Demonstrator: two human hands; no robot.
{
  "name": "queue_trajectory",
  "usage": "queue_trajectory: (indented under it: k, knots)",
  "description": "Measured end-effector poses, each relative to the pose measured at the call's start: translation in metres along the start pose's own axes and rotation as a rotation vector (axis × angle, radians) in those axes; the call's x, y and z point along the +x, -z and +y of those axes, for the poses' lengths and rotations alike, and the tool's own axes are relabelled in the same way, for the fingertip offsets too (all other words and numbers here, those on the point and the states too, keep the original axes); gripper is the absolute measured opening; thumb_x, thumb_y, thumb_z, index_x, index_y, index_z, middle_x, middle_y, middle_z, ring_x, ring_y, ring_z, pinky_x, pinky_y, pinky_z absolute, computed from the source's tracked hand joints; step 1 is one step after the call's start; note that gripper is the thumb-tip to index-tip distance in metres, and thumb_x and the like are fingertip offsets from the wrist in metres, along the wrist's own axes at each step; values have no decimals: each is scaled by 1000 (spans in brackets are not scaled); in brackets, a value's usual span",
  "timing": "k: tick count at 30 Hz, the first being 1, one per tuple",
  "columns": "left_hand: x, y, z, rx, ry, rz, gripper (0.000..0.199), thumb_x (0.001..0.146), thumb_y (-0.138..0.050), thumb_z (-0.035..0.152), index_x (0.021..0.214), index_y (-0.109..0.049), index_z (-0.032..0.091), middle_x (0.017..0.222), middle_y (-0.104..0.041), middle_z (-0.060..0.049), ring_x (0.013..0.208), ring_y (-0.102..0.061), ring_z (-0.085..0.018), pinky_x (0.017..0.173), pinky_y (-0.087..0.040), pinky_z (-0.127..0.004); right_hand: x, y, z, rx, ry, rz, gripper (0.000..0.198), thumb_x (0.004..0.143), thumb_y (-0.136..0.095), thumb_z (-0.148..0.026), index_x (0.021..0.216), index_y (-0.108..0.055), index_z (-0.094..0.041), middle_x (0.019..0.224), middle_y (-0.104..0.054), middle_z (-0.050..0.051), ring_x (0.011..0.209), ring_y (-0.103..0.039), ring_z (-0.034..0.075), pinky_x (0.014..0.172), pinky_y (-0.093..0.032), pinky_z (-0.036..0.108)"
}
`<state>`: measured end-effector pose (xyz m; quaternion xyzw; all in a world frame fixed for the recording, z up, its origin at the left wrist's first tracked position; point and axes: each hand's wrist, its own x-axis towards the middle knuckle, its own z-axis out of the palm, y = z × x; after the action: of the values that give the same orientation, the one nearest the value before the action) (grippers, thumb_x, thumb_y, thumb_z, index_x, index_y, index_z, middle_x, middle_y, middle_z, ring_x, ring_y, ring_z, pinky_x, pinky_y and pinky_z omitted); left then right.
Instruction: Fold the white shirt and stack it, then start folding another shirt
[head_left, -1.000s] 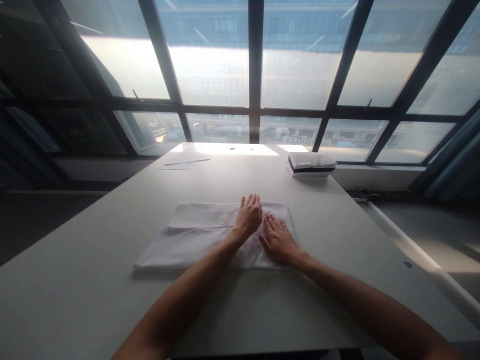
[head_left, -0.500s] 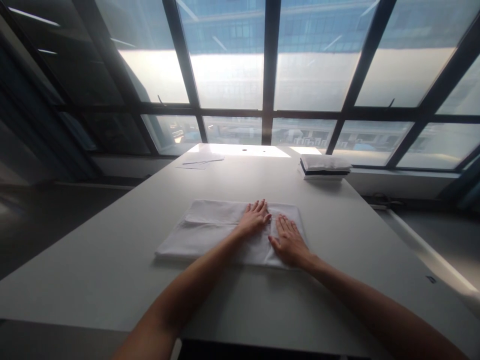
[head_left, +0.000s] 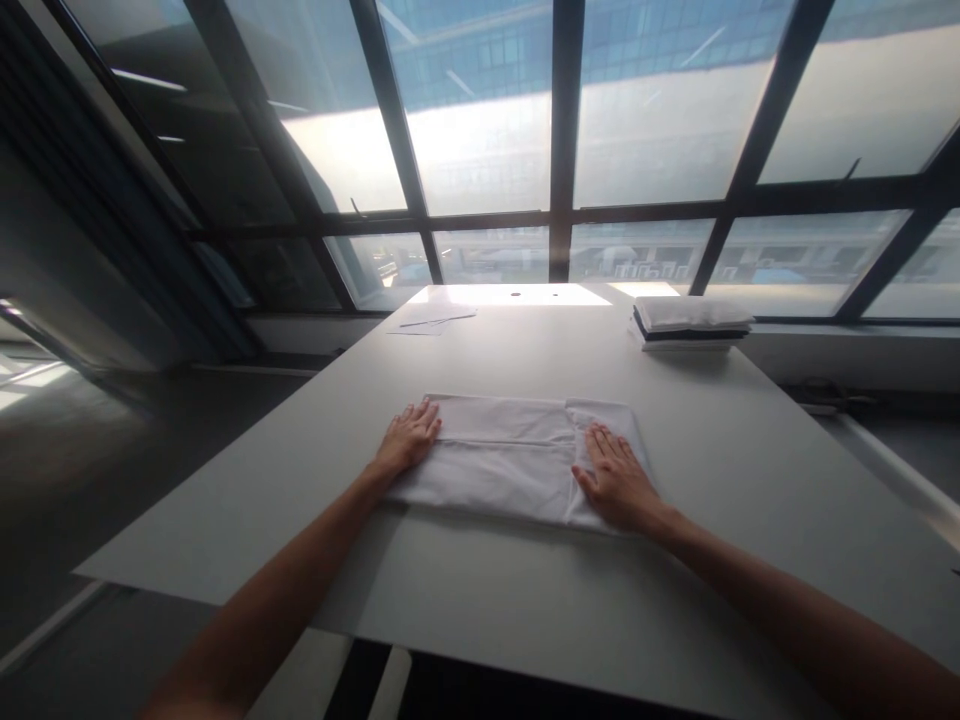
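A white folded cloth (head_left: pixel 502 470), perhaps a garment, lies flat on the white table (head_left: pixel 480 590). A crease runs across its length, and a folded-over flap covers its right end. On the cloth's left end rests my left hand (head_left: pixel 409 438), fingers stretched out and pointing away from me. My right hand (head_left: pixel 615 472) lies flat on the right flap, its fingers spread and the thumb out to the left. Neither hand grips anything. The part of the cloth under each palm is hidden.
At the table's far right sits a stack of folded cloths (head_left: pixel 694 322), white with a dark layer. Thin sheets, seemingly paper (head_left: pixel 431 322), lie at the far left. Beyond the table's far edge stand tall windows with dark frames (head_left: pixel 562 140).
My left hand has moved left, from near the flap to the cloth's left end. My right hand stays on the right flap. The view has turned slightly left.
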<state>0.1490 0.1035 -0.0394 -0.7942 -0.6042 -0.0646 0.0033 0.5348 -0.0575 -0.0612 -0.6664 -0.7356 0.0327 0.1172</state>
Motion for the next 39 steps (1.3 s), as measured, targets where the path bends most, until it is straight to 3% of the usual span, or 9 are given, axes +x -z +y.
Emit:
queue_trajectory:
  k: [4, 9, 15, 18, 23, 28, 31, 35, 39]
  knots:
    - [-3, 3, -7, -48, 70, 80, 50, 103, -44, 30, 147, -56, 11, 156, -50, -21, 146, -45, -32, 120, -34, -45, -1, -6, 4, -33, 8, 12, 77, 104, -31, -50, 162, -29, 1, 170, -21, 22, 159, -16, 29, 129, -11, 46]
    - [-3, 22, -16, -195, 116, 59, 46, 98, -53, 32, 136, -65, 11, 140, -66, -18, 132, -59, -28, 115, -40, -34, 11, -8, 12, -67, 46, 32, 75, 104, -28, -50, 163, -30, -4, 170, -25, 19, 159, -20, 28, 129, -15, 47]
    - [-17, 39, -41, -543, 400, 14, 55, 85, -72, 39, 130, -67, 9, 124, -73, -17, 104, -71, -27, 86, -53, -30, 35, -13, 23, -73, 124, 60, 77, 104, -27, -52, 164, -28, -5, 169, -27, 19, 158, -21, 29, 128, -19, 49]
    - [-23, 42, -52, -791, 458, -44, 58, 75, -80, 47, 118, -70, 8, 106, -76, -13, 85, -70, -22, 68, -51, -26, 39, -18, 27, -71, 141, 84, 78, 103, -27, -54, 166, -22, -7, 168, -29, 18, 158, -22, 29, 128, -20, 50]
    - [-26, 50, -55, -879, 416, -197, 47, 64, -86, 57, 81, -75, 14, 63, -64, -1, 62, -60, -17, 51, -37, -23, 39, -19, 28, -65, 135, 76, 78, 103, -27, -54, 165, -27, -6, 168, -30, 18, 158, -22, 29, 128, -21, 48]
    - [-29, 58, -43, -1073, 269, -322, 64, 66, -82, 66, 102, -77, 13, 91, -76, -7, 78, -68, -21, 63, -50, -26, 39, -14, 24, -46, 122, 62, 77, 103, -27, -55, 163, -33, -7, 168, -30, 18, 158, -23, 29, 127, -21, 48]
    - [-29, 55, -36, -1090, 223, -231, 68, 67, -83, 66, 109, -75, 13, 104, -78, -10, 88, -71, -24, 70, -53, -27, 39, -11, 22, -43, 124, 51, 76, 103, -29, -53, 161, -36, -6, 169, -30, 17, 158, -23, 28, 128, -19, 47]
    - [-27, 51, -25, -1040, 226, -79, 62, 70, -81, 57, 111, -75, 12, 104, -78, -10, 86, -70, -25, 67, -53, -27, 38, -9, 20, -23, 117, 50, 75, 103, -30, -52, 161, -36, -6, 169, -30, 17, 158, -23, 28, 128, -20, 48]
    - [-16, 73, -11, -1038, 177, -54, 54, 74, -75, 48, 113, -75, 11, 98, -78, -9, 77, -69, -23, 63, -51, -26, 38, -9, 19, -7, 105, 46, 75, 102, -32, -52, 161, -36, -6, 168, -30, 18, 158, -23, 29, 128, -20, 47]
